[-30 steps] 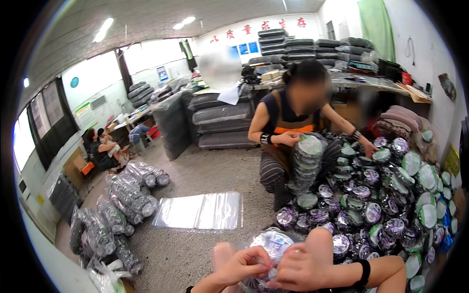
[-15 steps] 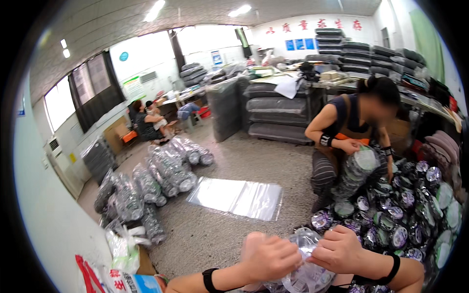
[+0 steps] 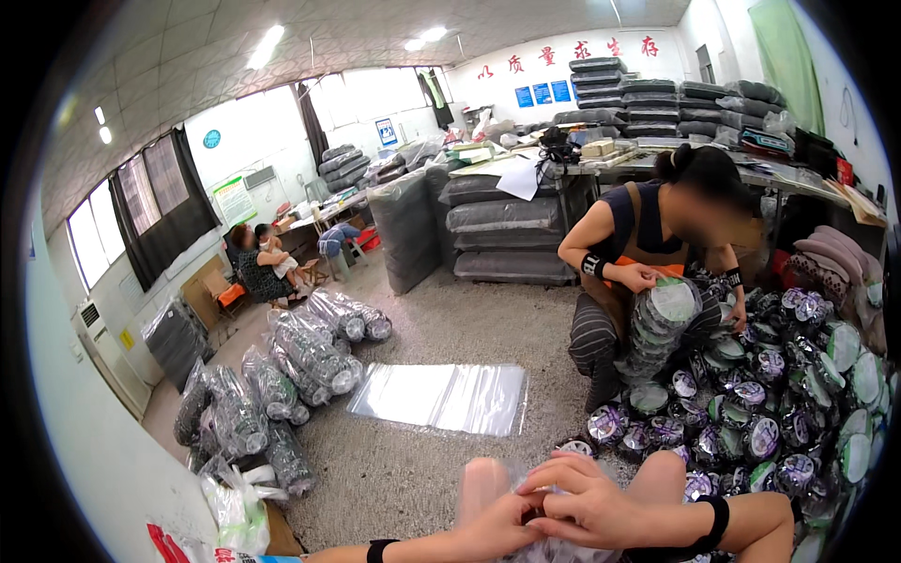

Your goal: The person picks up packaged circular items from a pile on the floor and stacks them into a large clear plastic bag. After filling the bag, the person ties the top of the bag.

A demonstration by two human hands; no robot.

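At the bottom edge my left hand (image 3: 497,527) and my right hand (image 3: 587,502) meet, both pinching the top of a clear plastic bag (image 3: 488,479) that holds dark round packs. My right wrist wears a black band. To the right spreads a heap of round, flat, plastic-wrapped packs (image 3: 779,413) in grey, purple and green. A person (image 3: 657,244) squats across from me, holding a stacked column of the same packs (image 3: 662,324) against the knees.
Flat clear plastic bags (image 3: 441,399) lie on the speckled floor. Filled bags of packs (image 3: 300,361) are piled at the left. Wrapped grey bales (image 3: 507,225) and tables stand behind. Other people (image 3: 263,267) sit by the far left wall.
The view has swung left and the heap sits further right. My hands have drawn closer together over the bag's top. The squatting person still holds the stack.
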